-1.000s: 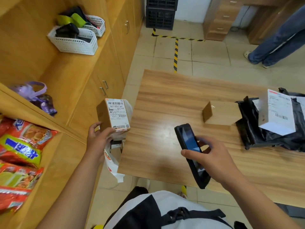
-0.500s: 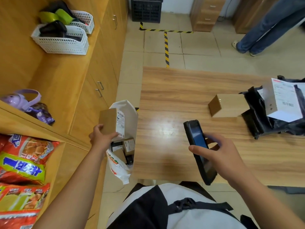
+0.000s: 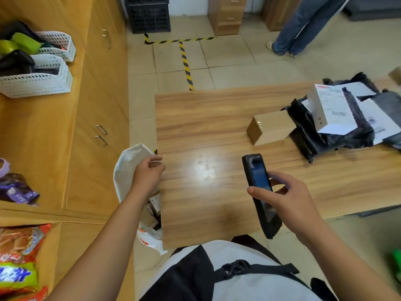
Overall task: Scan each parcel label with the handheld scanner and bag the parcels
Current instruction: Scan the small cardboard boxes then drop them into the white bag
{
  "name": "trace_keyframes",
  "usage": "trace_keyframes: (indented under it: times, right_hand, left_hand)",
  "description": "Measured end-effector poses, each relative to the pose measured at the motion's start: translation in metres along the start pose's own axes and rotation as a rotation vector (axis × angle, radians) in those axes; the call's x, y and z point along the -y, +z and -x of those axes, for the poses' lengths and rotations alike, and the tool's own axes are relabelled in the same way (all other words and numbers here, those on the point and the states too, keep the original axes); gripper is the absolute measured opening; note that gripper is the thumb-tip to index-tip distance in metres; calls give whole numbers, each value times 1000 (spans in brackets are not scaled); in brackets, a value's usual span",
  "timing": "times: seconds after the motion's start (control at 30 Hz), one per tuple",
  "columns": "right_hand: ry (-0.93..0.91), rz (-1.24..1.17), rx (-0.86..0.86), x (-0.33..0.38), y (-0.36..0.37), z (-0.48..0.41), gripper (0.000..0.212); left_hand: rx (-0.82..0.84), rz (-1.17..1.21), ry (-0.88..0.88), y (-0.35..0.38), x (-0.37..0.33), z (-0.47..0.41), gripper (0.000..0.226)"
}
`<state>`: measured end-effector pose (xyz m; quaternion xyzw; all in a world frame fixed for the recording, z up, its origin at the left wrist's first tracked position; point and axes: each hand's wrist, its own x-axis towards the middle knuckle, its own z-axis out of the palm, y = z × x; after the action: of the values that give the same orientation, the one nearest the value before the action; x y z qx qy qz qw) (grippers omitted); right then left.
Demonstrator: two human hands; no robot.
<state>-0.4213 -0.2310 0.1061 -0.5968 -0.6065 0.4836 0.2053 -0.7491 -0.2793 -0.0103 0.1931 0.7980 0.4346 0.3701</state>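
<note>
My right hand [image 3: 290, 198] is shut on the black handheld scanner [image 3: 259, 192], held upright over the near part of the wooden table [image 3: 201, 118]. With nothing in it and its fingers loosely curled, my left hand [image 3: 148, 172] hovers over the mouth of the white bag [image 3: 125, 170] that hangs at the table's left edge. Several small parcels [image 3: 154, 203] lie inside the bag. A brown cardboard box [image 3: 271, 129] sits on the table to the right. Behind it a white labelled box [image 3: 332, 111] rests on black mailer bags [image 3: 314, 140].
Wooden cabinets [image 3: 97, 109] run along the left, with white baskets [image 3: 36, 81] on top and snack packets [image 3: 19, 253] at the near left. A person's legs [image 3: 299, 29] stand at the back right. A black crate [image 3: 148, 14] sits beyond striped floor tape [image 3: 185, 61].
My left hand carried the brown labelled parcel down to the white bag and now holds nothing; the parcel is out of the hand. The scanner stays in my right hand.
</note>
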Motion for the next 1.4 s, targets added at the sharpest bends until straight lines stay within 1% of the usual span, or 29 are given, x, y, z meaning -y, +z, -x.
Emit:
trace_keyframes:
  times: [0.07,0.17,0.23,0.3,0.4,0.5,0.6,0.8,0.97,1.03,1.13,1.2,1.3,1.4]
  right_hand:
    - [48,-34,-56,-8,-13,3,91]
    - [107,-76,-127,-21,-35,7,85]
    - [137,-109,-174,-30,-50,11,83]
    - [165,-126,-221,-40,-66,16,80]
    - [230,-129,-285,-57,-88,25,77]
    - [296,-164,-349,-74,-109,30,70]
    - [340,-200,-389,-87,-124,31,71]
    - [371,-216,-394,-109,-150,24,67]
    - [355,-196,-345,-122,-171,6,62]
    - [338,-210,-297,-126,-179,-4,72]
    - [300,-213,-267,-132,-188,-18,94]
    - [281,-211,-246,-134,-192,-28,99]
    - [255,-211,-185,-135,-198,-41,91]
    - [236,-205,-132,-135,-203,-52,65]
  left_hand:
    - [117,-78,81,34,-27,-4,22]
    - [275,-192,205,89,-62,-10,24]
    - [376,-245,252,125,-80,-14,30]
    - [451,-295,277,161,-94,-19,41]
    - [514,-389,286,211,-110,-30,66]
    - [504,-538,325,250,-128,-43,92]
    - [474,-667,391,282,-144,-54,107]
    - [451,-796,428,318,-160,-61,105]
    - [401,-817,454,315,-155,-47,103]
    - [383,-812,500,308,-147,-31,102]
    - [349,-787,579,295,-126,3,95]
    - [321,-768,633,284,-106,30,93]
    - [267,-756,709,271,-72,67,92]
    - [214,-766,707,263,-38,100,89]
